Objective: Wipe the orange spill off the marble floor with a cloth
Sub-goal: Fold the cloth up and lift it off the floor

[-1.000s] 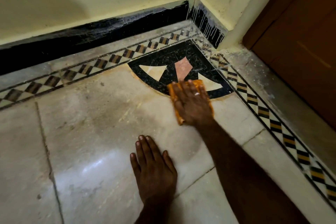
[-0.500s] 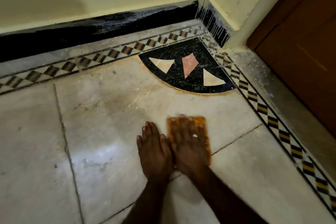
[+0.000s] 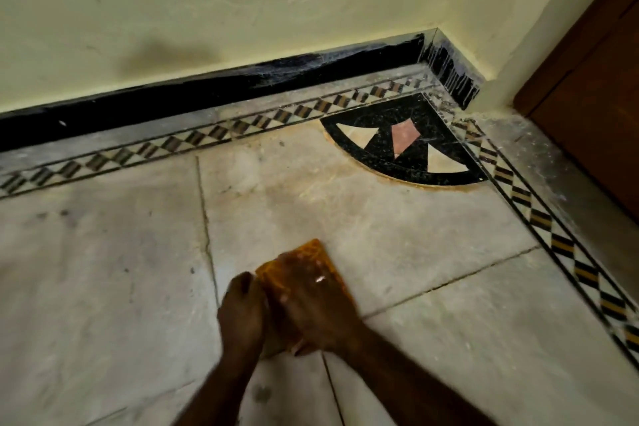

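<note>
Our right hand [image 3: 311, 304] covers the orange cloth [image 3: 309, 249] on the marble floor [image 3: 415, 245]; our left hand [image 3: 242, 315] curls at its left edge. Blur hides whether either grip holds it.

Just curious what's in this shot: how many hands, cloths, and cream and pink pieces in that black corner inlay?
Hands: 2, the left hand and the right hand
Orange cloth: 1
Cream triangles: 2
Pink piece: 1
Total: 6
</note>
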The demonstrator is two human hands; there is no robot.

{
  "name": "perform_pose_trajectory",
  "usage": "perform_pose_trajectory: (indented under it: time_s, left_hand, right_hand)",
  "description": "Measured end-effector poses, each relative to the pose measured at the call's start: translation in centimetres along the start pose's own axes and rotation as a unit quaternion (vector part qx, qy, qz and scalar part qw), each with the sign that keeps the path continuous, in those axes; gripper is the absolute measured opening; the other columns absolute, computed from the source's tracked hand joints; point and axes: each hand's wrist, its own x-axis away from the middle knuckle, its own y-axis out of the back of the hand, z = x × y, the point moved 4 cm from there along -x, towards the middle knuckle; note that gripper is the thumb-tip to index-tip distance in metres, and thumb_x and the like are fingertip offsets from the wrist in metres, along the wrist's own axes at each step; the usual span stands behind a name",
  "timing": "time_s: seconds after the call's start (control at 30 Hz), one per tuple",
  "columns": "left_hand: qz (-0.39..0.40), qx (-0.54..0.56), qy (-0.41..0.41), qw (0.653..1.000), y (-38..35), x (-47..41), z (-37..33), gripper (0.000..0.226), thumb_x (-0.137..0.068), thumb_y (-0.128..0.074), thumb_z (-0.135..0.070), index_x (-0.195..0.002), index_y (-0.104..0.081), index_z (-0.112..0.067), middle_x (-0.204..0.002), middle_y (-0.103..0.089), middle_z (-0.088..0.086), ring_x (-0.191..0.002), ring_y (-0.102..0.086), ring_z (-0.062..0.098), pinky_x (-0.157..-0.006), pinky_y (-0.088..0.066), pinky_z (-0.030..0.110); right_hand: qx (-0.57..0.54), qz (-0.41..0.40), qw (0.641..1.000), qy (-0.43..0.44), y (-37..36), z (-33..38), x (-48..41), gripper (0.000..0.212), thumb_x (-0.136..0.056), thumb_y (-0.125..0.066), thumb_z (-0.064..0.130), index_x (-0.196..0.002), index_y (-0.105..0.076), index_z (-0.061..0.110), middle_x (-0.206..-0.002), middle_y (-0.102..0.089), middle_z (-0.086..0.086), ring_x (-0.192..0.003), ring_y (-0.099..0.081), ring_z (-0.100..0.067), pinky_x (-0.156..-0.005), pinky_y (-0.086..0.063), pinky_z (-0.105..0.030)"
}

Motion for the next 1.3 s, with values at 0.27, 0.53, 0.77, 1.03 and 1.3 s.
perform_pose_trajectory:
  time_s: [0.27,0.53,0.77,1.03,1.3]
  left_hand:
    - [0.089,0.09,0.102,0.987,-1.9,1.7,-0.3,0.052,-0.063,-0.064,-0.057,-0.093,-0.07,-0.015,-0.092,-0.074,0.009,-0.087,-0.069,0.029,-0.083,-0.06,0.045]
    - [0.148,0.204,0.094,0.963,-0.7,1.0,0.1,0.02,-0.098,-0.061,-0.021,-0.118,-0.059,-0.02,-0.113,-0.07,0.01,-0.099,-0.069,0.028,-0.077,-0.058,0.039]
    - [0.203,0.27,0.06,0.939,1.5,-0.3,-0.3,0.039,-0.1,-0.059,-0.021,-0.135,-0.049,-0.035,-0.121,-0.067,0.007,-0.11,-0.066,0.029,-0.077,-0.057,0.039]
    - [0.253,0.251,-0.047,0.933,6.8,-2.7,-1.1,0.067,-0.091,-0.061,0.007,-0.137,-0.047,-0.04,-0.133,-0.056,0.001,-0.104,-0.068,0.024,-0.072,-0.058,0.03]
    - [0.125,0.14,0.026,0.982,7.4,-4.8,2.0,0.065,-0.072,-0.084,-0.027,-0.13,-0.054,-0.028,-0.119,-0.068,0.001,-0.105,-0.067,0.022,-0.088,-0.06,0.046]
  right_hand:
    - [-0.211,0.133,0.859,-0.446,3.0,-6.3,-0.2,0.059,-0.089,-0.072,0.041,-0.137,-0.05,0.014,-0.127,-0.066,-0.012,-0.12,-0.061,-0.033,-0.102,-0.049,-0.044]
    - [-0.298,0.151,0.819,-0.466,3.0,-5.5,-0.9,0.034,-0.092,-0.072,0.039,-0.115,-0.059,0.018,-0.108,-0.066,-0.003,-0.106,-0.064,-0.025,-0.085,-0.048,-0.032]
    - [-0.466,0.118,0.76,-0.437,3.4,-4.4,-0.9,0.039,-0.093,-0.073,0.014,-0.124,-0.05,0.021,-0.126,-0.065,-0.011,-0.112,-0.065,-0.026,-0.096,-0.057,-0.052]
    - [-0.509,0.08,0.782,-0.351,3.7,-1.8,-5.4,0.037,-0.098,-0.061,-0.001,-0.12,-0.05,0.027,-0.122,-0.067,-0.002,-0.109,-0.068,-0.019,-0.077,-0.061,-0.031]
    - [-0.405,0.095,0.808,-0.417,0.7,-1.2,-5.9,0.037,-0.085,-0.079,0.009,-0.108,-0.058,0.031,-0.107,-0.073,0.005,-0.105,-0.071,-0.022,-0.092,-0.058,-0.048]
